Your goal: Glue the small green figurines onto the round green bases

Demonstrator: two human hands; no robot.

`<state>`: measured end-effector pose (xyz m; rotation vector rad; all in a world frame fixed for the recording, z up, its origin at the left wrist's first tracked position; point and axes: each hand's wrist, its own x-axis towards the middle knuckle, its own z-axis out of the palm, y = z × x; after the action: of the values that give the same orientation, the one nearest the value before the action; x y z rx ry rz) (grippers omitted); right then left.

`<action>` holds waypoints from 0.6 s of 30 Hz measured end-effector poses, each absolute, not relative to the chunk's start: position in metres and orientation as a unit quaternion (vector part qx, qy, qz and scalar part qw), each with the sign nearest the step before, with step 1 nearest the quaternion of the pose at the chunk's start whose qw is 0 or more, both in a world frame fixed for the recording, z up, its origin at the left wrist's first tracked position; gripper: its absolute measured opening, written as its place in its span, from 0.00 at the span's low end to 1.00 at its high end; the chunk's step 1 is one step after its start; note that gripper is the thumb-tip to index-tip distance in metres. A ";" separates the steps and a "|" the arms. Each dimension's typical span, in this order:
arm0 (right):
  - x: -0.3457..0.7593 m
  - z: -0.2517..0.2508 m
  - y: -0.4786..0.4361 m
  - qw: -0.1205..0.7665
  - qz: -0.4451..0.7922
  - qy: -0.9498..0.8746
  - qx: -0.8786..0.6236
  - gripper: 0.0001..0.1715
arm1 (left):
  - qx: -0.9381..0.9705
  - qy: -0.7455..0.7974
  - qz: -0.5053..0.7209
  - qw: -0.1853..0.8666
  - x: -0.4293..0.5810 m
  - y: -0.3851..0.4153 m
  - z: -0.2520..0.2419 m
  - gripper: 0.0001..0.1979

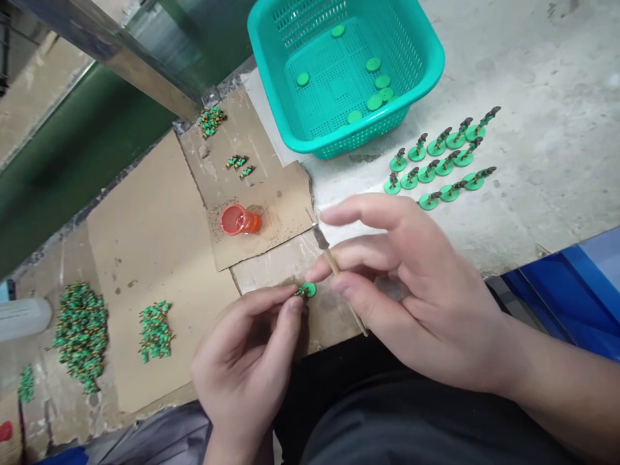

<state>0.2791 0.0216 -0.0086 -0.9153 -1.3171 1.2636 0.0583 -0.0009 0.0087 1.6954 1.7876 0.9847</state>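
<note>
My left hand pinches a tiny green and dark figure between thumb and forefinger, low in the middle of the view. A small green round base meets the figure, pressed there by the fingers of my right hand. That hand also carries a thin wooden brush between its fingers, bristle end pointing up and left, with the index finger stretched out.
A teal plastic basket with several green discs stands at the back. Rows of finished figures on bases stand right of it. An orange paint cup sits on cardboard. Heaps of loose figures lie at left.
</note>
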 end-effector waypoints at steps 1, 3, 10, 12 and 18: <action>0.281 -0.008 0.022 0.516 0.514 -0.565 -0.388 0.25 | 0.622 0.653 0.360 0.239 0.058 -0.002 0.008 0.02; 0.284 -0.006 0.021 0.510 0.478 -0.591 -0.402 0.26 | 0.625 0.652 0.357 0.236 0.058 -0.003 0.008 0.01; 0.288 0.000 0.016 0.509 0.421 -0.607 -0.441 0.22 | 0.652 0.631 0.355 0.224 0.056 -0.002 0.007 0.02; 0.287 -0.001 0.017 0.506 0.405 -0.629 -0.430 0.18 | 0.663 0.621 0.354 0.222 0.056 -0.001 0.007 0.02; 0.288 -0.006 0.022 0.459 0.412 -0.700 -0.360 0.08 | 0.682 0.601 0.351 0.223 0.055 0.000 0.007 0.04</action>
<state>0.2882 0.0221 -0.0059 -0.8864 -1.7228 1.0147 0.0548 0.0000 0.0068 1.8842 1.6594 0.9682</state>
